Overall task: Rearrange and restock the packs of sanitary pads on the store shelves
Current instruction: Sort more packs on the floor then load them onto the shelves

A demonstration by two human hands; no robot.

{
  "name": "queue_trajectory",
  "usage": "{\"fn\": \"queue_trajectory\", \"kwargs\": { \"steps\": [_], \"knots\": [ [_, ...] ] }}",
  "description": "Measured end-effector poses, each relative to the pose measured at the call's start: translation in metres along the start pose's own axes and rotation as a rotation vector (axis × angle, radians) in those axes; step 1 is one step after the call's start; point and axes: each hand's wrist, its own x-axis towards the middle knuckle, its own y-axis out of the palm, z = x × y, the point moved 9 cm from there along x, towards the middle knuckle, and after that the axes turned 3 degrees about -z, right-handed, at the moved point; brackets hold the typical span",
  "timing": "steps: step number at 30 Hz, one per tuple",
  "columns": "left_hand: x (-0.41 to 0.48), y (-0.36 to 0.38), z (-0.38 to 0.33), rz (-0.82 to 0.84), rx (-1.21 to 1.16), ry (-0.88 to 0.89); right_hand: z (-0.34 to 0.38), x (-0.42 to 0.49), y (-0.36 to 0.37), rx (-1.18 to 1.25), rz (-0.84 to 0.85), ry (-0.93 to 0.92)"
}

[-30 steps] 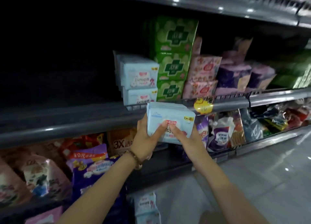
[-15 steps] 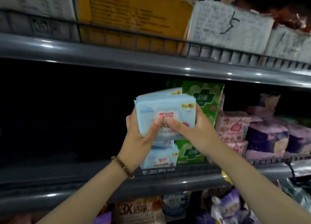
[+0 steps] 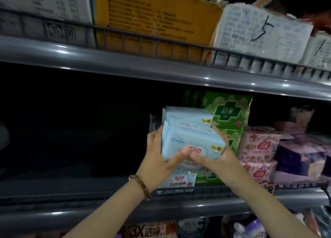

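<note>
Two light blue packs of sanitary pads (image 3: 189, 141) are held together, one behind the other, above the middle shelf (image 3: 179, 211). My left hand (image 3: 157, 159) grips their left side, thumb across the front. Gripping the right side is my right hand (image 3: 215, 157), whose thumb meets the left thumb. Below them a matching light blue pack (image 3: 180, 181) stands on the shelf behind the wire rail. Green packs (image 3: 229, 112) are stacked right beside the held ones.
Pink packs (image 3: 259, 148) and purple packs (image 3: 300, 159) fill the shelf to the right. The shelf space to the left is dark. Cardboard boxes (image 3: 157, 21) sit on the top shelf (image 3: 125, 65). More packs (image 3: 148, 230) show on the shelf below.
Both hands have lifted the light blue packs from below the shelf edge up to the middle shelf and pushed them in toward the stack. The view has tilted upward.
</note>
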Motion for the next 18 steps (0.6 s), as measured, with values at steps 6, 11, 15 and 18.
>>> {"fn": "queue_trajectory", "kwargs": {
  "steps": [6, 11, 15, 18],
  "knots": [
    [0.004, 0.003, 0.031, 0.239, -0.063, -0.181, 0.0, 0.008, 0.019, 0.066, 0.113, 0.048],
    [0.002, 0.008, 0.017, 0.176, -0.372, -0.116, -0.002, 0.018, 0.025, 0.0, 0.193, 0.067],
    [0.003, 0.018, 0.016, 0.103, -0.4, -0.1, 0.0, 0.021, 0.015, -0.05, 0.221, 0.099],
    [0.006, 0.024, 0.019, 0.063, -0.402, -0.096, 0.001, 0.018, 0.01, -0.13, 0.221, 0.105]
  ]
}}
